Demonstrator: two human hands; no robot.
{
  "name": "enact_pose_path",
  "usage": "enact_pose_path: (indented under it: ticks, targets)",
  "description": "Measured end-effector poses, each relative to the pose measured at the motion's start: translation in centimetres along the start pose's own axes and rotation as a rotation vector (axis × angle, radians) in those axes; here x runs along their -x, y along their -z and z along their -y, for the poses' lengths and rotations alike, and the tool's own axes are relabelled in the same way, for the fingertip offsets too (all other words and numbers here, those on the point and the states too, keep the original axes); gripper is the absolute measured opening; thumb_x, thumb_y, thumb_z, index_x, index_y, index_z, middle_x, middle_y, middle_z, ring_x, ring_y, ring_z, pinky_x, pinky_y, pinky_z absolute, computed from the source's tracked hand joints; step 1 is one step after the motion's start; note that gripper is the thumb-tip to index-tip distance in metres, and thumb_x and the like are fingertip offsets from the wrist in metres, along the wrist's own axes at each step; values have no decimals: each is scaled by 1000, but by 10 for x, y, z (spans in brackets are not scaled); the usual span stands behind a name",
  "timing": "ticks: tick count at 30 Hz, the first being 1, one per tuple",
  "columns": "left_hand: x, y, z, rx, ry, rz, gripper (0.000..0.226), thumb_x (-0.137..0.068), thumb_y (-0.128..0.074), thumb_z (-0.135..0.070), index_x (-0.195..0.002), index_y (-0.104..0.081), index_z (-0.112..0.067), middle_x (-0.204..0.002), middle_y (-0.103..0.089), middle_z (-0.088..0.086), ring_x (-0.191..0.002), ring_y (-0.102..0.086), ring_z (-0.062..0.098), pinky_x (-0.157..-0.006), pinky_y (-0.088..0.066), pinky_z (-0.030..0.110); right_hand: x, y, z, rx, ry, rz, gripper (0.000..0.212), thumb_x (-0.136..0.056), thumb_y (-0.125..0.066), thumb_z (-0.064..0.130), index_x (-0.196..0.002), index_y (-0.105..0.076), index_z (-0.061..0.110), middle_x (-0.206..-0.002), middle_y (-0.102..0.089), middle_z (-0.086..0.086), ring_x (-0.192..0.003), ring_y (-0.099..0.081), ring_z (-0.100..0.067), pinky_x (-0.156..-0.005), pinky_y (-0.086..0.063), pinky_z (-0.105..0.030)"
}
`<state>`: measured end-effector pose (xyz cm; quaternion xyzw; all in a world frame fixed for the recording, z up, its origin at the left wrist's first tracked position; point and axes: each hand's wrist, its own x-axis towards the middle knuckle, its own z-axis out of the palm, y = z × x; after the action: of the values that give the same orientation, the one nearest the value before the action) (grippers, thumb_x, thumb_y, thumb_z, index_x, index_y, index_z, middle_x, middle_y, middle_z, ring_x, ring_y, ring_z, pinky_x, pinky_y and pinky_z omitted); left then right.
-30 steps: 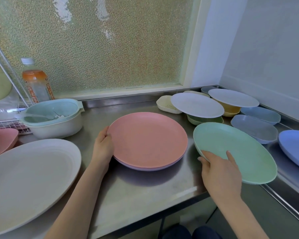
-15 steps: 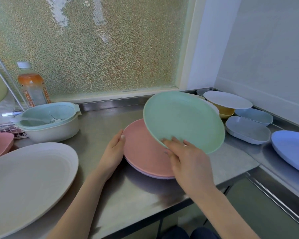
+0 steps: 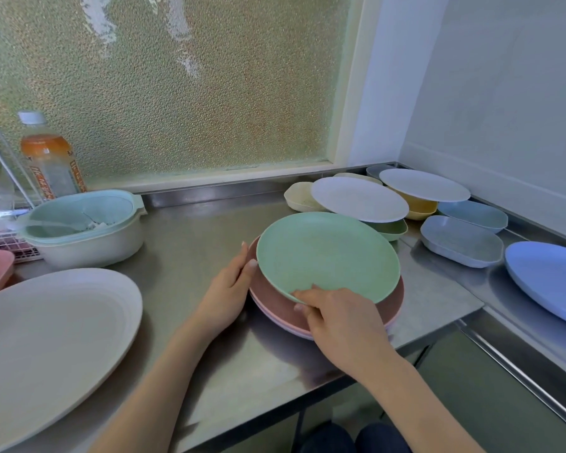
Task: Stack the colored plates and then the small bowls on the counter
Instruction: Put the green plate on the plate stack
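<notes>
Our right hand (image 3: 343, 317) pinches the green plate (image 3: 327, 256) at its 6 o'clock rim, tilted over the pink plates (image 3: 275, 297); our left hand (image 3: 229, 286) lies flat, steadying them at 9 o'clock.

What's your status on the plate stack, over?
Right hand grips green plate at near rim, tilted over pink plate. Left hand steadies the pink stack's left edge. Nothing in the way.
</notes>
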<state>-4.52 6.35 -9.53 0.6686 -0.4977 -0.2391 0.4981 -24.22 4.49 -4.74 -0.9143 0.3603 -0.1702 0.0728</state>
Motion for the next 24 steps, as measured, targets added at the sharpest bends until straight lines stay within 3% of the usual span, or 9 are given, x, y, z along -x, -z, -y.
enact_pose_path:
  ticks: [5,11,14,15,17,19,21,23,24]
  targets:
    - [0,-1,-1,-57,-43,0,47,-101,-36,-27,-147,-31,-22,-154,-23,-8,-131,-16,-8,-104,-11,10,2,0,2,-64,-22,83,35,-98,-39,38,-129,-53,34,-130,-59,5,-118,-51,-21,-94,-43,-37]
    - [0,-1,-1,-82,-40,-15,46,-101,-36,-27,-146,-31,-20,-150,-25,-15,-130,-21,-7,-102,-14,8,0,-4,-4,-137,-21,142,34,-97,-40,39,-123,-59,31,-122,-64,4,-119,-51,-19,-90,-45,-39]
    - [1,-2,-2,-84,-133,-33,41,-101,-37,-21,-142,-40,-19,-140,-30,-30,-131,-28,-9,-103,-19,2,-1,-4,-7,-166,-25,163,34,-97,-39,40,-122,-60,31,-120,-65,6,-117,-53,-17,-90,-45,-37]
    - [1,-3,-1,-91,-161,-42,40,-101,-37,-21,-140,-44,-19,-139,-35,-29,-132,-32,-7,-108,-22,6,0,-3,-7,-182,-27,166,33,-97,-40,40,-120,-61,31,-120,-65,7,-117,-53,-16,-90,-45,-37]
    - [0,-5,0,-128,-179,-50,40,-101,-36,-21,-140,-45,-17,-144,-41,-14,-137,-32,3,-115,-22,19,0,-2,-8,-215,-24,179,27,-97,-40,40,-103,-66,34,-113,-68,8,-118,-53,-17,-88,-46,-39]
    - [2,-5,-1,-200,-183,-54,41,-101,-37,-19,-141,-43,-15,-148,-37,-4,-141,-24,6,-109,-16,11,2,0,-7,-242,-26,182,32,-97,-38,42,-72,-58,36,-85,-68,8,-116,-55,-20,-82,-48,-40]
    - [4,-6,-10,-261,-226,-83,40,-100,-40,-16,-139,-44,-13,-150,-33,3,-140,-22,7,-105,-13,7,6,2,-12,-300,-46,151,32,-97,-36,45,-85,-65,36,-81,-67,9,-120,-52,-18,-86,-47,-41]
    - [8,-11,-27,-304,-324,-110,38,-99,-43,-17,-136,-49,-11,-148,-38,8,-140,-26,13,-110,-12,14,10,6,-26,-330,-93,70,38,-97,-34,47,-118,-63,33,-120,-65,10,-130,-42,-8,-104,-38,-39]
    - [9,-18,-38,-330,-378,-100,39,-97,-42,-20,-134,-51,-12,-145,-43,8,-139,-30,15,-111,-13,18,13,10,-35,-328,-121,2,39,-97,-34,46,-123,-60,33,-130,-58,13,-131,-39,-3,-109,-32,-35]
